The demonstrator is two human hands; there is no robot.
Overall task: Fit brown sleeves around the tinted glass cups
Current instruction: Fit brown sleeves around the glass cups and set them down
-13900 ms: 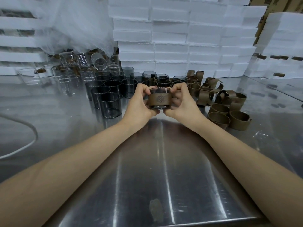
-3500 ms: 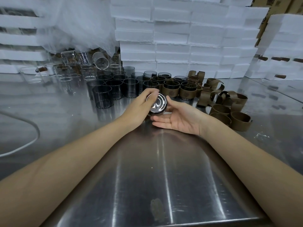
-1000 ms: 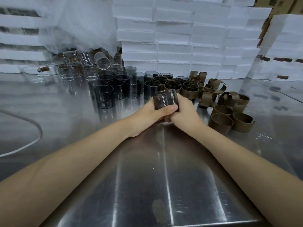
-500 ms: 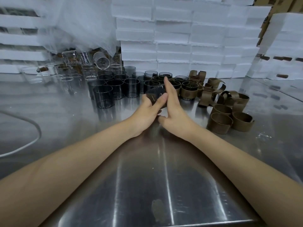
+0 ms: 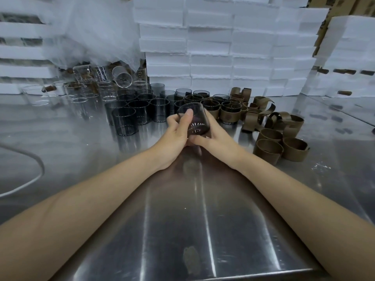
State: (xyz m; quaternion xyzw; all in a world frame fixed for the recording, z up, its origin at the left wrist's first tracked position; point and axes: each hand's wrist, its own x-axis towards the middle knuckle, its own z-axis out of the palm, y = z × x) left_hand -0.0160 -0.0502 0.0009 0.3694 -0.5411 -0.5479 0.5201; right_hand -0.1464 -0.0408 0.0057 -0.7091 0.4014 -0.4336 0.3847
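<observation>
bare tinted cup (image 5: pixel 199 121) sits tilted mid-frame, gripped by left hand (image 5: pixel 175 136) and right hand (image 5: pixel 217 139), so i reckon next it needs a brown sleeve (image 5: pixel 266 156) off the right-side pile

Glossy smoky glass cup (image 5: pixel 197 120), matt brown sleeves (image 5: pixel 269 147), brushed reflective steel table (image 5: pixel 182 209), rough white foam blocks (image 5: pixel 211 57)
</observation>
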